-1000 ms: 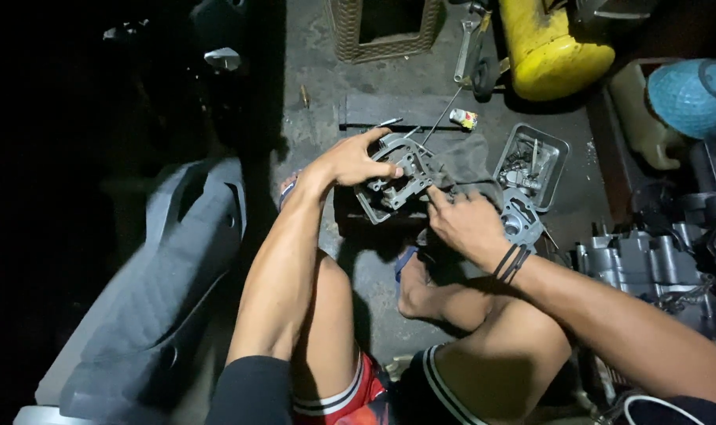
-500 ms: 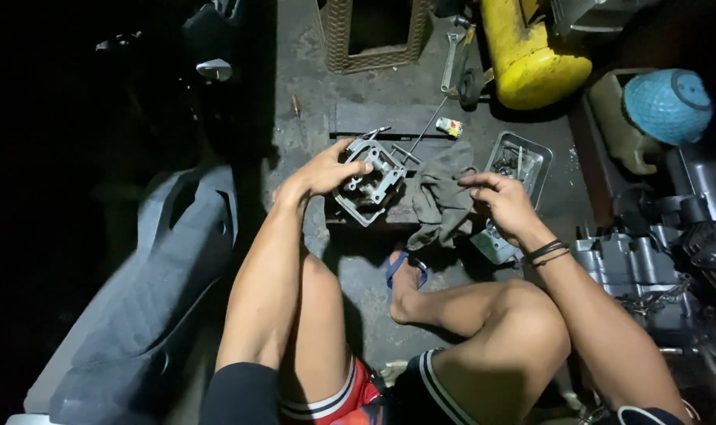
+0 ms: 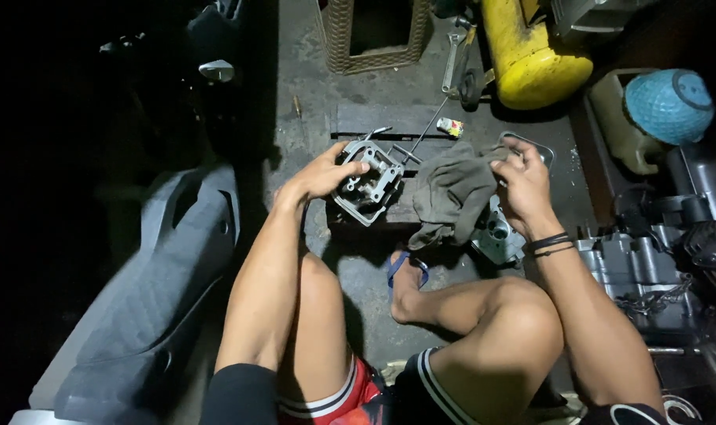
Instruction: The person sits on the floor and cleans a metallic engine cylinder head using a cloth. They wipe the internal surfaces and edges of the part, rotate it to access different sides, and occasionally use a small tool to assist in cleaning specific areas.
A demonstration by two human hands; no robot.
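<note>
I sit on the ground with my knees up. My left hand [image 3: 324, 175] grips a grey metal engine cylinder head [image 3: 367, 183], tilted on a low wooden block [image 3: 373, 216] in front of me. My right hand [image 3: 521, 182] holds up a crumpled grey rag [image 3: 452, 193], which hangs beside the cylinder head. Another grey metal engine part [image 3: 495, 234] lies on the floor just under the rag and my right wrist, which wears dark bands.
A yellow cylindrical tank [image 3: 531, 55] and a wrench [image 3: 455, 55] lie at the back. A woven basket [image 3: 377, 35] stands behind the block. A metal tray [image 3: 540, 148] hides partly behind my hand. Engine parts [image 3: 649, 275] crowd the right; a grey plastic body panel [image 3: 153, 291] lies left.
My right hand has taken up the grey rag and lifted it to the right of the cylinder head. My left hand keeps its grip on the cylinder head.
</note>
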